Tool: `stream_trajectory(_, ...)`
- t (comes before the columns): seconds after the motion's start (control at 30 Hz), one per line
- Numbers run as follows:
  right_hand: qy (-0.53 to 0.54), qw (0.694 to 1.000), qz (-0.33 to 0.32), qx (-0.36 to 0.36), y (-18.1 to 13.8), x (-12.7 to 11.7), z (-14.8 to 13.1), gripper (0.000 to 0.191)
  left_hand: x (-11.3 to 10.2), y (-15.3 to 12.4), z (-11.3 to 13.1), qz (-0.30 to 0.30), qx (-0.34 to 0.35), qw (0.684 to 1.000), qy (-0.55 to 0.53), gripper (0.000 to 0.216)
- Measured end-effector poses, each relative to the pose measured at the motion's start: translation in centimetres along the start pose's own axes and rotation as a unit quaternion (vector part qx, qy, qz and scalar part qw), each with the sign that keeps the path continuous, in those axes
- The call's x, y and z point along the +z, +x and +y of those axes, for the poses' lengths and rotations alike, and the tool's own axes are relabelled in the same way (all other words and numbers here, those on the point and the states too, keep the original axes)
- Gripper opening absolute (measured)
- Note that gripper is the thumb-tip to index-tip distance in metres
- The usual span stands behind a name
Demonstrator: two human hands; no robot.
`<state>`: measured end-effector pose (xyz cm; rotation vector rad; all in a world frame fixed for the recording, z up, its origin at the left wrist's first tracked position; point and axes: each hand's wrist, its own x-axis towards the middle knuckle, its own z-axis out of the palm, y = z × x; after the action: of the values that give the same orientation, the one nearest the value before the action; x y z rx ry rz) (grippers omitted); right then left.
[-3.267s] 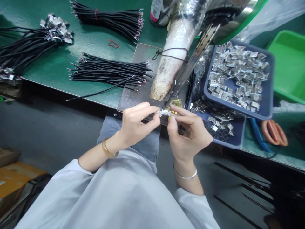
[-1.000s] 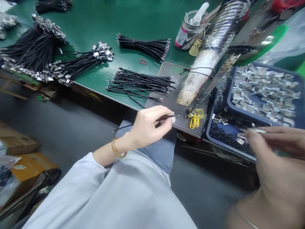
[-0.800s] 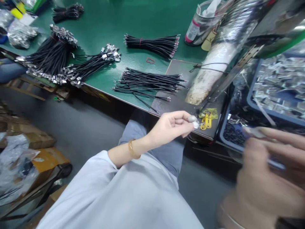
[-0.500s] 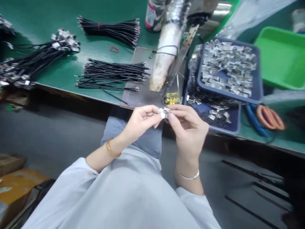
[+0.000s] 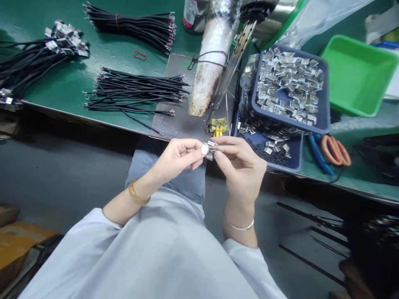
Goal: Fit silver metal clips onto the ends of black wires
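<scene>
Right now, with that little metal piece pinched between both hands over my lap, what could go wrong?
The small metal clip is held only by the fingertips of the left hand and right hand, off the table edge, so a slip would likely drop it to the floor. The loose black wires reach past that edge and could be snagged.

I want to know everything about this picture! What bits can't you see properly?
Head view only:
- The small metal piece pinched between the left hand and right hand: fingertips cover most of it, too small to tell its shape.
- The bottle at the back: cut off by the top edge.
- The dark heap at lower right: blurred.
- The black bits in the lower blue tray: too small.
</scene>
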<state>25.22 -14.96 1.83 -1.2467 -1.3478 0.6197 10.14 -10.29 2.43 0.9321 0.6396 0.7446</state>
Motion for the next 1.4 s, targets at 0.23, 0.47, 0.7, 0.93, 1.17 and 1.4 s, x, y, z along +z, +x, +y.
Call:
stream_trajectory(0.23,-0.029,1.0,0.001,-0.005,-0.2,0.0,0.1,0.01,-0.2,-0.3,0.1,-0.045,-0.028,0.998,0.017,0.05)
stream_trajectory(0.47,-0.071,0.995,-0.028,-0.059,-0.2,-0.7,-0.2,0.013,-0.6,-0.3,0.4,-0.072,-0.028,0.995,0.056,0.052)
stream_trajectory(0.7,-0.062,0.995,-0.047,-0.067,-0.3,-1.0,-0.4,0.018,-1.0,-0.4,0.5,-0.101,-0.06,0.993,0.012,0.042)
stream_trajectory(0.93,-0.04,0.997,-0.048,-0.045,-0.5,-0.9,-0.2,0.017,-0.9,-0.5,0.3,-0.094,-0.056,0.994,0.02,0.043)
stream_trajectory(1.17,-0.125,0.981,-0.058,-0.134,-0.5,-1.2,-0.5,0.021,-0.9,-0.6,0.4,-0.083,-0.057,0.994,0.036,0.038)
stream_trajectory(1.4,-0.013,0.998,-0.043,-0.044,-0.7,-0.4,0.2,0.016,-1.0,-0.8,0.0,-0.036,-0.014,0.998,0.044,0.017)
